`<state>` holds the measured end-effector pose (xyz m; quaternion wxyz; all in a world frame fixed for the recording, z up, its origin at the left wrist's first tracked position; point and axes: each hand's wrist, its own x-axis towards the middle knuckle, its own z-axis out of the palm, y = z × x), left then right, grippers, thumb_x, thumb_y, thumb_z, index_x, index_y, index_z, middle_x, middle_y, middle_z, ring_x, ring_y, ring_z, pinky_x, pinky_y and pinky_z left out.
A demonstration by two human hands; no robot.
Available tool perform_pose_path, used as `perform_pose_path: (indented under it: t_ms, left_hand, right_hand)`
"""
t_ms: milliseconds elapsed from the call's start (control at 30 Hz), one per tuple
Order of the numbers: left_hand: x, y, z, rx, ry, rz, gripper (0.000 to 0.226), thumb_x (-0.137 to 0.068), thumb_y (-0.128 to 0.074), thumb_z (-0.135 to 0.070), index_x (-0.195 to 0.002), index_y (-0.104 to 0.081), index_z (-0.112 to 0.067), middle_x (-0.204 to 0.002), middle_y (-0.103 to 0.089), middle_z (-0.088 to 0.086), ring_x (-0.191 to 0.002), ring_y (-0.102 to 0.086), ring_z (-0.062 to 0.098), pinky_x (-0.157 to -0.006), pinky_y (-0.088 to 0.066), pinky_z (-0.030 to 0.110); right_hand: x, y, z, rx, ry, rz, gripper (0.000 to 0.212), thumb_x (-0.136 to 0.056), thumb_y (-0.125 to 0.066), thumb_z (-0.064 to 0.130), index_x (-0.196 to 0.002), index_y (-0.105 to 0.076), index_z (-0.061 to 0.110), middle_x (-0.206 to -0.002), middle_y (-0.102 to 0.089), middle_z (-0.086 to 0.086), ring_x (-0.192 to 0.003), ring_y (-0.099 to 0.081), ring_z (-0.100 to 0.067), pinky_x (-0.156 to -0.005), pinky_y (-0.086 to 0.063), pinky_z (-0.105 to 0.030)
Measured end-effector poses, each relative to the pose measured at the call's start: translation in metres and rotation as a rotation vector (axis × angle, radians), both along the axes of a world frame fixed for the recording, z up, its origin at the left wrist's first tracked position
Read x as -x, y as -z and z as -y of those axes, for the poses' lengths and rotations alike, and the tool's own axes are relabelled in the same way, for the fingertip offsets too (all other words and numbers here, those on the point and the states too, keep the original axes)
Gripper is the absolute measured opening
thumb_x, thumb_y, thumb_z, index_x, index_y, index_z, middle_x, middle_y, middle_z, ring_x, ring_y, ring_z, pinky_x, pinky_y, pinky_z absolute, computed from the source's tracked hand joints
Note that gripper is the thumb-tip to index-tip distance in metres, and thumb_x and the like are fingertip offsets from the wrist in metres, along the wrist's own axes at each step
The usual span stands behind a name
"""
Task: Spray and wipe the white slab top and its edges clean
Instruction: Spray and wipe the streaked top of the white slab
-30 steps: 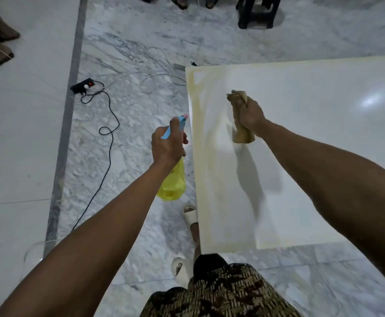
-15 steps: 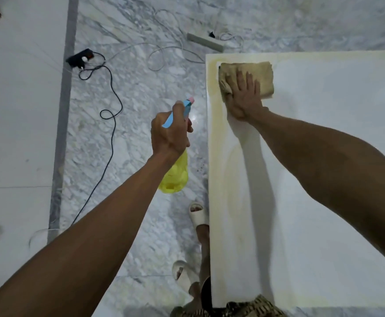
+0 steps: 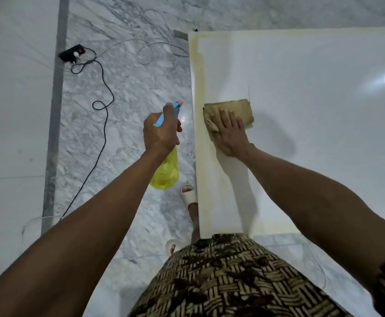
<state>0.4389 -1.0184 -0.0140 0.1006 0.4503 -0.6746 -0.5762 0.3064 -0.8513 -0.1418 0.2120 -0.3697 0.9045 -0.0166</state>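
Note:
The white slab point(image 3: 312, 124) fills the right half of the view, with yellowish stains along its left and near edges. A folded tan cloth point(image 3: 235, 110) lies flat on the slab near the left edge. My right hand point(image 3: 229, 133) presses down on it with fingers spread. My left hand point(image 3: 161, 131) holds a yellow spray bottle point(image 3: 165, 172) with a blue trigger head over the floor, just left of the slab's edge, nozzle pointing away from me.
Marble floor point(image 3: 122, 92) lies to the left, crossed by a black cable point(image 3: 102, 106) running to a black power adapter point(image 3: 72, 53). Pale wires loop near the slab's far left corner. My feet in white sandals point(image 3: 189, 195) stand by the slab's near left corner.
My right hand has drawn the cloth from the slab's far left corner back toward me along the left edge. The spray bottle has stayed beside the slab.

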Motion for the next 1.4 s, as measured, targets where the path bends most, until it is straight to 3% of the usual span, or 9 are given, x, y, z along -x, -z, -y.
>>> perform_pose_path:
  t_ms: [167, 467, 600, 667, 733, 800, 967, 1133, 1400]
  left_hand:
    - [-0.068, -0.008, -0.044, -0.016, 0.014, -0.036, 0.043, -0.084, -0.042, -0.063, -0.072, -0.075, -0.038, -0.055, -0.066, -0.001, -0.055, -0.062, 0.032, -0.066, -0.059, 0.054]
    - [-0.153, -0.015, -0.098, -0.003, 0.025, -0.033, 0.062, -0.087, -0.046, -0.059, -0.060, -0.069, -0.008, -0.060, -0.071, 0.008, -0.048, -0.060, 0.033, -0.060, -0.052, 0.041]
    - [-0.174, -0.022, -0.108, 0.030, 0.065, -0.060, 0.066, -0.089, -0.042, -0.057, -0.066, -0.072, -0.002, -0.060, -0.070, 0.007, -0.045, -0.060, 0.032, -0.060, -0.051, 0.040]
    - [-0.181, -0.026, -0.111, 0.041, 0.075, -0.082, 0.070, -0.089, -0.042, -0.058, -0.072, -0.074, 0.002, -0.059, -0.070, 0.006, -0.047, -0.062, 0.032, -0.061, -0.055, 0.047]
    - [-0.185, -0.034, -0.114, 0.059, 0.091, -0.102, 0.069, -0.090, -0.042, -0.058, -0.064, -0.071, -0.001, -0.059, -0.071, 0.007, -0.045, -0.062, 0.032, -0.061, -0.056, 0.046]
    - [-0.186, -0.046, -0.114, 0.074, 0.095, -0.131, 0.066, -0.090, -0.042, -0.057, -0.057, -0.066, -0.006, -0.060, -0.072, 0.009, -0.043, -0.061, 0.032, -0.061, -0.054, 0.043]
    - [-0.178, -0.080, -0.103, 0.106, 0.106, -0.188, 0.065, -0.089, -0.043, -0.058, -0.059, -0.069, -0.006, -0.062, -0.073, 0.010, -0.052, -0.065, 0.038, -0.061, -0.057, 0.048]
    - [-0.171, -0.115, -0.089, 0.077, 0.144, -0.219, 0.071, -0.080, -0.045, -0.065, -0.066, -0.071, -0.001, -0.063, -0.072, 0.013, -0.068, -0.071, 0.042, -0.051, -0.052, 0.036]
    - [-0.177, -0.150, -0.071, 0.072, 0.129, -0.236, 0.063, -0.076, -0.049, -0.059, -0.066, -0.069, 0.000, -0.065, -0.071, 0.017, -0.061, -0.068, 0.030, -0.043, -0.049, 0.030]
  right_hand:
    - [-0.097, -0.004, -0.060, 0.004, -0.007, 0.024, 0.070, -0.092, -0.012, 0.046, -0.156, -0.025, 0.020, -0.164, -0.017, -0.014, -0.149, -0.015, -0.043, -0.116, -0.017, -0.058]
    - [-0.218, -0.008, -0.131, -0.091, -0.014, 0.085, 0.056, -0.107, -0.025, 0.039, -0.159, -0.008, 0.027, -0.167, 0.003, -0.006, -0.153, 0.002, -0.035, -0.121, -0.010, -0.050]
    - [-0.245, -0.023, -0.142, -0.144, 0.015, 0.254, 0.064, -0.100, -0.013, 0.052, -0.159, -0.008, 0.027, -0.167, 0.000, -0.002, -0.153, 0.002, -0.032, -0.122, -0.012, -0.052]
    - [-0.248, -0.038, -0.140, -0.131, 0.110, 0.389, 0.057, -0.104, -0.027, 0.038, -0.157, -0.018, 0.019, -0.166, -0.013, -0.005, -0.152, -0.012, -0.029, -0.122, -0.016, -0.045]
    - [-0.246, -0.065, -0.136, -0.059, 0.222, 0.476, 0.048, -0.101, -0.036, 0.022, -0.149, -0.038, 0.015, -0.155, -0.038, -0.002, -0.141, -0.038, -0.021, -0.114, -0.030, -0.028]
    - [-0.240, -0.096, -0.131, 0.041, 0.299, 0.576, 0.043, -0.103, -0.036, 0.026, -0.144, -0.048, 0.021, -0.140, -0.050, 0.013, -0.126, -0.050, -0.010, -0.106, -0.035, -0.021]
    - [-0.216, -0.160, -0.123, 0.634, 0.536, 0.716, 0.042, -0.105, -0.040, 0.039, -0.107, -0.067, 0.007, -0.107, -0.068, -0.012, -0.098, -0.061, -0.025, -0.087, -0.048, -0.038]
    - [-0.195, -0.200, -0.093, 1.229, 0.826, 1.088, 0.041, -0.105, -0.037, 0.036, -0.121, -0.064, 0.009, -0.117, -0.071, -0.015, -0.110, -0.065, -0.032, -0.096, -0.053, -0.045]
    - [-0.183, -0.243, -0.047, 1.361, 0.773, 1.302, 0.053, -0.106, -0.026, 0.043, -0.134, -0.055, 0.009, -0.130, -0.064, -0.018, -0.123, -0.059, -0.035, -0.100, -0.049, -0.048]
